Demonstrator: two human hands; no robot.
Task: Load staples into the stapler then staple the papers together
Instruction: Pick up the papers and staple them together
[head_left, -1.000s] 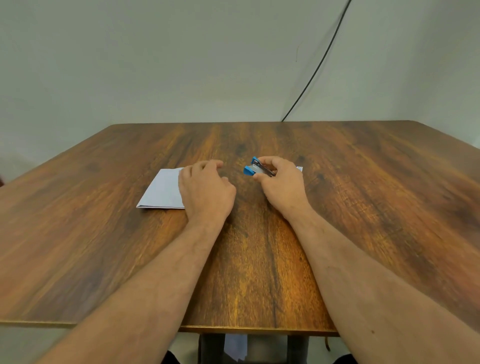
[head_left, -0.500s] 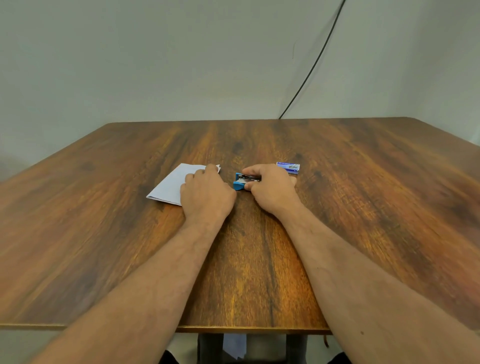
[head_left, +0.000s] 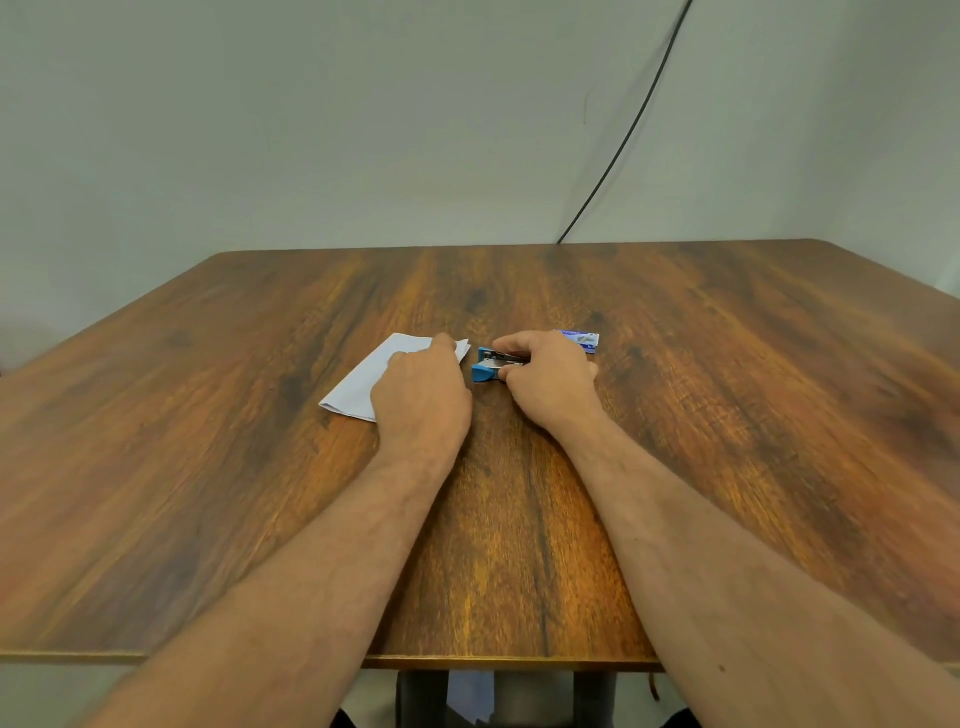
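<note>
A small blue stapler (head_left: 488, 366) lies on the wooden table (head_left: 727, 415), its mouth pointing left, gripped by my right hand (head_left: 550, 382). White folded papers (head_left: 363, 384) lie just left of it, and my left hand (head_left: 421, 400) presses down on their right part with fingertips near the papers' far right corner. That corner sits a short gap away from the stapler's mouth. A blue staple box (head_left: 582, 339) lies behind my right hand, partly hidden by it.
A black cable (head_left: 623, 140) runs down the wall to the table's far edge. The table's near edge (head_left: 509, 662) lies under my forearms, with a dark table leg below it.
The papers have turned and slid right, their corner now close to the stapler. My right hand has brought the stapler down onto the table, uncovering the staple box behind it.
</note>
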